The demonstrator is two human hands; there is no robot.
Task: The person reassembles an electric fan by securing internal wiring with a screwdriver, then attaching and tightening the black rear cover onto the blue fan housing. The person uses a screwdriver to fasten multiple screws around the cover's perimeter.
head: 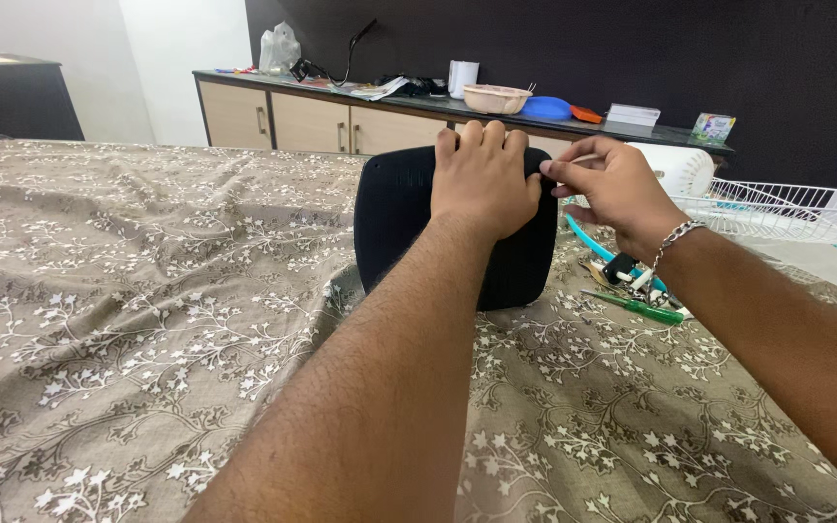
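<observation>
In the head view, a black plastic panel [394, 228] with rounded corners stands upright at the centre of the frame on a bed covered by a brown sheet [128, 320] with a white flower pattern. The left hand [481, 179] lies flat over the panel's top edge, fingers curled over the far side and holding it steady. The right hand [612, 184], with a chain bracelet [675, 235] at the wrist, sits just right of it at the panel's upper right corner, thumb and forefinger pressed together in a pinch; what they pinch is too small to tell. Right of the panel, on the sheet, lie a green-handled screwdriver [641, 308] and some small parts, with a white wire fan guard [787, 208] and a white fan body [680, 167] behind them at the right edge. Along the top of the frame runs a worktop [341, 92] over beige drawers, carrying a pink bowl [496, 98], a blue lid [546, 107] and a white cup [462, 77].
</observation>
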